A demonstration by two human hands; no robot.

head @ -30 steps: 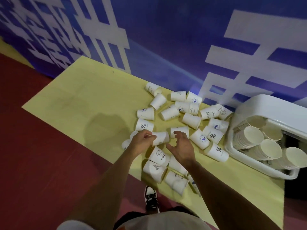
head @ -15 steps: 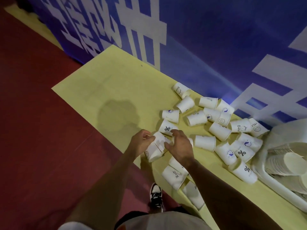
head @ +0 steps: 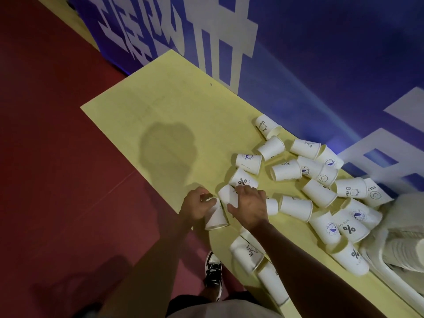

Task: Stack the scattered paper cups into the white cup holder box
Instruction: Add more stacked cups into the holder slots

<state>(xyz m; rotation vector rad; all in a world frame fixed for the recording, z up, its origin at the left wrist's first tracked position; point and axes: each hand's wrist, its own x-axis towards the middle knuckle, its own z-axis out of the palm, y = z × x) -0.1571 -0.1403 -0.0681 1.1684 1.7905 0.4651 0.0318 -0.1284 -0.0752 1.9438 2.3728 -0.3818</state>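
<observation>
While my left hand grips the first cup at the table's near edge, my right hand clasps the second cup, which I reckon should nest in straight, rims aligned.

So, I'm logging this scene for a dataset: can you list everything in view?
paper cups: over twenty, white with printed logos, scattered on the table's right part
left-hand cup: one, white, near table edge
right-hand cup: one, white, right beside it
cup holder box: one, white, far right, stacked cups inside
table: one, yellow, against the banner
banner: one, blue with white characters, behind
floor: red, left
shoe: one, black and white, on the floor
left hand: grips left-hand cup
right hand: grips right-hand cup
</observation>
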